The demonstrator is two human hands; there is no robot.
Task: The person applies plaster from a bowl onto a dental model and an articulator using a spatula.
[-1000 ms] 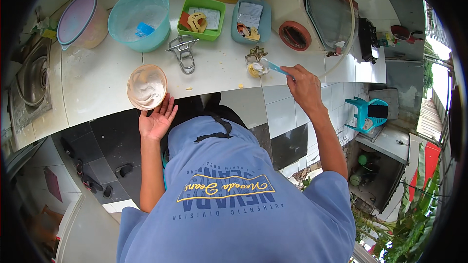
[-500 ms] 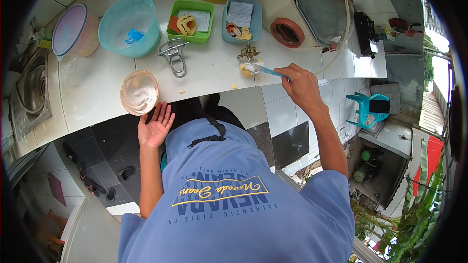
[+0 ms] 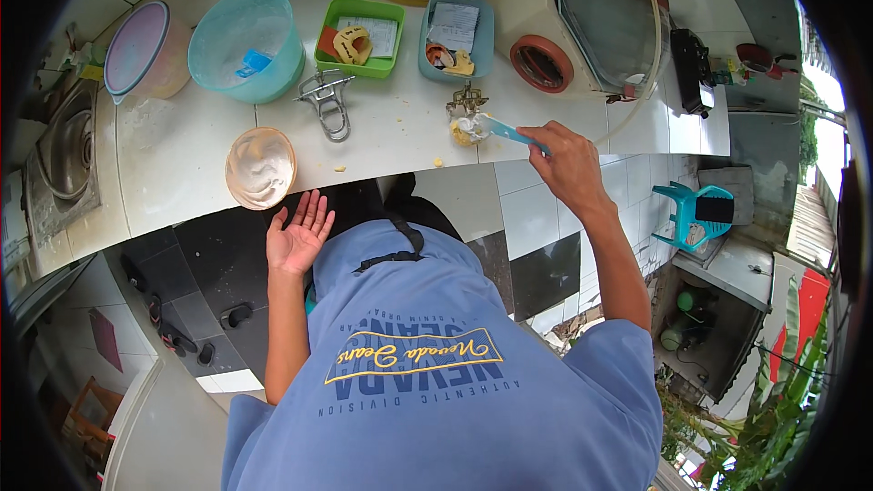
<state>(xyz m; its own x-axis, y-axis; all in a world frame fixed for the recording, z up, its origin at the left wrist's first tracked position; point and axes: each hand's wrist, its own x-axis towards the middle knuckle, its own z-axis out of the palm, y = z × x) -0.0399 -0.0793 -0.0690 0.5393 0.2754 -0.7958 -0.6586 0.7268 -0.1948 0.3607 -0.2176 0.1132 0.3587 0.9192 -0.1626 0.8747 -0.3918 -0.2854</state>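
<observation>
Head view: R hand [image 3: 571, 164] pinching blue spatula [image 3: 516, 133], tip at yellowish piece [image 3: 461, 136] by metal frame [image 3: 466, 100], nr bench [image 3: 382, 132] edge. L hand [image 3: 300, 241] spread, palm up, nr bowl [image 3: 234, 184]. Some white mix [image 3: 267, 166] on piece; more left in bowl, prob. unfinished.

Dental workshop: tooth cast [image 3: 353, 45], articulator [image 3: 467, 100], windowed cabinet [image 3: 516, 11].

Head-worn fisheye, looking down, near both hands [image 3: 299, 241] [image 3: 570, 164]
</observation>
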